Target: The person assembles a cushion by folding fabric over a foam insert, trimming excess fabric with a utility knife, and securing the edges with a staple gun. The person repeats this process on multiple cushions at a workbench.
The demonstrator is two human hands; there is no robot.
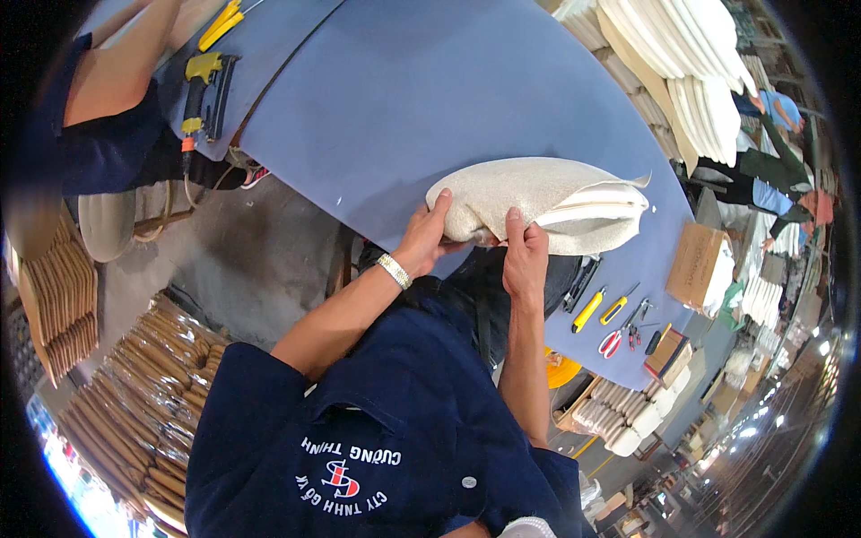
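Note:
Over the near edge of the blue-grey table, both hands hold a cream fabric-covered seat cushion. Its right end gapes, and white layered padding shows between folds of fabric. My left hand, with a metal watch band at the wrist, grips the left end, thumb on top and fingers underneath. My right hand pinches the near edge by the middle, its thumb pointing up against the fabric. What the fingers do beneath the cushion is partly hidden.
Right of me lie a yellow utility knife, a yellow screwdriver and red-handled scissors. A cardboard box stands beyond them. A yellow-black staple gun lies left, beside another person's arm. White cushions are stacked at far right.

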